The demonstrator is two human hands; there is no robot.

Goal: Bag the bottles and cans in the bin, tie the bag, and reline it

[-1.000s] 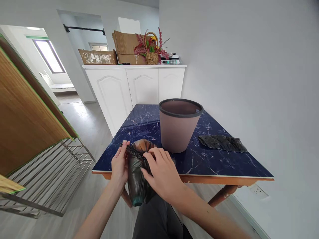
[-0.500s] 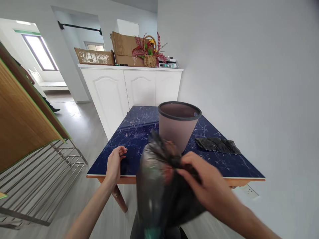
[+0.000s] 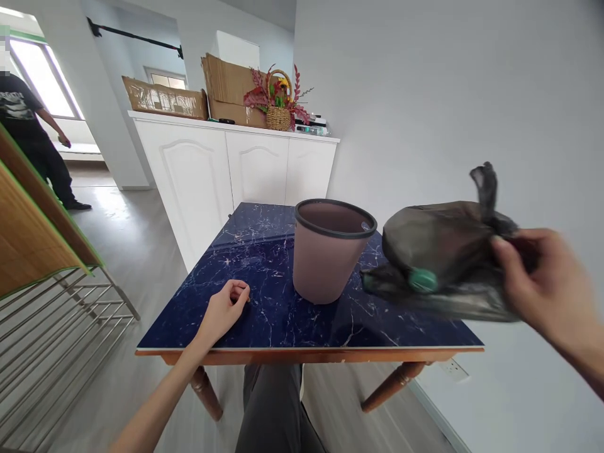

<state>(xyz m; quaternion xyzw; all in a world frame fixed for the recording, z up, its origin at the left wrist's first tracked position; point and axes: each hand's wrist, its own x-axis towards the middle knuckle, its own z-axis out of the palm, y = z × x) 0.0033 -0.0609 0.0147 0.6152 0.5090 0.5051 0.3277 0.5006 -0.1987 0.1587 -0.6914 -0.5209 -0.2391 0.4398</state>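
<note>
My right hand (image 3: 550, 277) grips the knotted neck of a tied, dark see-through garbage bag (image 3: 438, 239). The bag hangs in the air over the right side of the table, and a green bottle cap (image 3: 422, 280) shows through its film. To its left a pinkish-brown trash bin (image 3: 325, 264) with a dark rim stands upright on the table; its inner wall shows at the top. My left hand (image 3: 229, 303) rests on the tabletop left of the bin, fingers curled in against the thumb, with nothing visible in it.
The blue marble-look table (image 3: 264, 314) has a wooden edge and turned legs. Behind it a white cabinet (image 3: 198, 163) carries cardboard boxes (image 3: 165, 100) and a flower basket (image 3: 278, 117). A metal rack (image 3: 89, 314) stands at left. Another person (image 3: 28, 126) is in the far left background.
My right hand has swung the garbage bag from the table's front up to the right. The dark folded plastic on the right of the table is now hidden. My left hand has curled tighter.
</note>
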